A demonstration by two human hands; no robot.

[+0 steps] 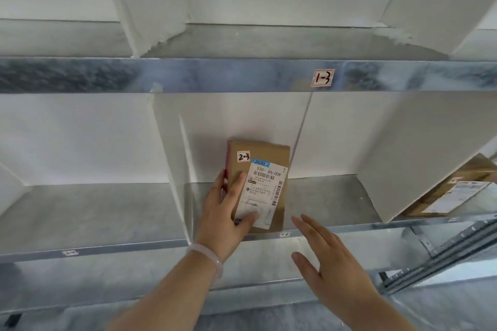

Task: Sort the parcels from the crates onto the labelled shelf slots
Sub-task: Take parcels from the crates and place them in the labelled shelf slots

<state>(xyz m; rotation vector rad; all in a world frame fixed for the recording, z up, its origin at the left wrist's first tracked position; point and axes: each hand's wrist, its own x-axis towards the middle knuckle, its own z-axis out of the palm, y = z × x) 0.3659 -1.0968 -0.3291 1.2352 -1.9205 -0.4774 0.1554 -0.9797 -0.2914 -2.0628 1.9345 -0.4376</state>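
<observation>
A flat brown cardboard parcel [265, 158] with a white shipping label and a handwritten "2-3" tag lies in the middle slot of the second metal shelf [336, 196], reaching the front edge. My left hand [228, 212] holds the parcel's near left corner, fingers over its top and side. My right hand [330, 260] hovers just right of the parcel with straight fingers, touching nothing. A small slot label [284, 234] sits on the shelf lip below the parcel.
White divider boards [172, 148] split the shelves into slots. The upper shelf lip carries a "1-3" label [323, 77]. Another brown parcel [454, 191] lies in the slot to the right. Slotted metal rails [457, 244] run at lower right.
</observation>
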